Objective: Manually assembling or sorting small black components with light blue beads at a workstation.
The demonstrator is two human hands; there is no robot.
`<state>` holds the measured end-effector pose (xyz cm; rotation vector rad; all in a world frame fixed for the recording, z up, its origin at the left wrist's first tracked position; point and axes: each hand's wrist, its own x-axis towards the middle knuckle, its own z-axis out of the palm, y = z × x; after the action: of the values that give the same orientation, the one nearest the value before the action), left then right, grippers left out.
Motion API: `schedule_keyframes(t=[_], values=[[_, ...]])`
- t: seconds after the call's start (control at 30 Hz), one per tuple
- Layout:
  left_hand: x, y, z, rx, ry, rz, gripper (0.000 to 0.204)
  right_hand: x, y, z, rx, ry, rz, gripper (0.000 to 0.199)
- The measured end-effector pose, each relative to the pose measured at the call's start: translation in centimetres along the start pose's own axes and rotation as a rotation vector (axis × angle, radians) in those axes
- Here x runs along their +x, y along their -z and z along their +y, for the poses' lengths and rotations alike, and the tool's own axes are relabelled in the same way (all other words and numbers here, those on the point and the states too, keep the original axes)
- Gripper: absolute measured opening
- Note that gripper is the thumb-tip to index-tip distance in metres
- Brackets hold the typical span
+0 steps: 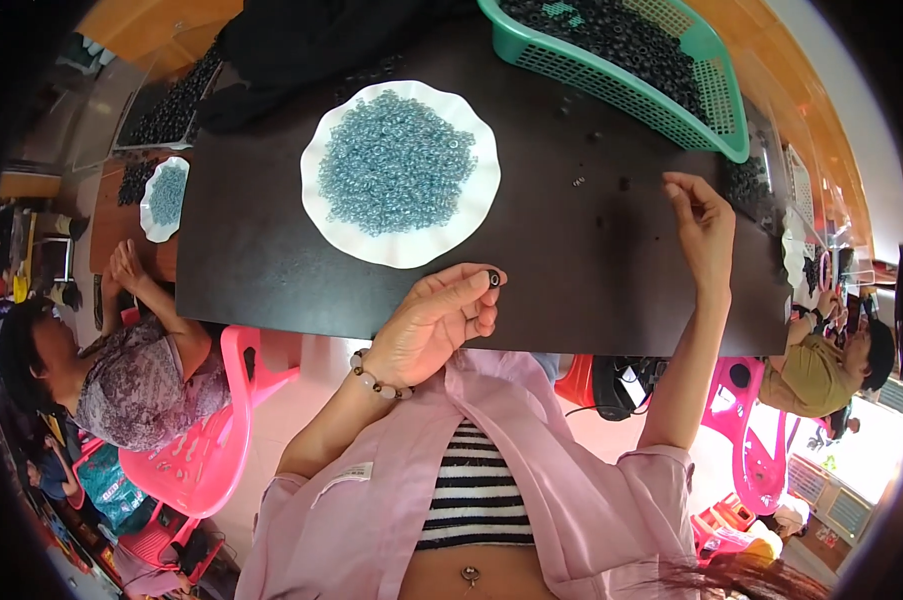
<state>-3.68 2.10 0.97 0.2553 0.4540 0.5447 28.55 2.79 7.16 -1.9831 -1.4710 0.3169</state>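
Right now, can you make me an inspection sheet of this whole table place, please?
Surface: dark table, with a white wavy-edged plate on it.
Job's things: pale blue see-through rings piled on the plate; small black rings in a green basket.
Clutter: a few loose dark bits between plate and right hand.
Hands: left hand pinches a black ring; right hand is raised, whether it holds anything cannot be told.
Cables: nothing seen clearly.
Surroundings: a person at left, another at right; pink chairs.

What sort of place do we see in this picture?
Probably a small handwork workshop: a green basket of black rings, a white plate of bluish rings, and another person at a neighbouring table.
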Motion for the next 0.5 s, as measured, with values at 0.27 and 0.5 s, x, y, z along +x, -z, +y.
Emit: schedule_keyframes(t=[0.27,0.5], values=[[0.3,-0.7,-0.4,-0.009,-0.023,0.099,0.024,-3.7,-1.5,0.0,0.108,-0.095,-0.128,0.014],[0.3,-1.3,-0.6,0.004,-0.036,0.106,0.022,-4.6,-2.5,-1.3,0.103,-0.020,-0.134,0.015]])
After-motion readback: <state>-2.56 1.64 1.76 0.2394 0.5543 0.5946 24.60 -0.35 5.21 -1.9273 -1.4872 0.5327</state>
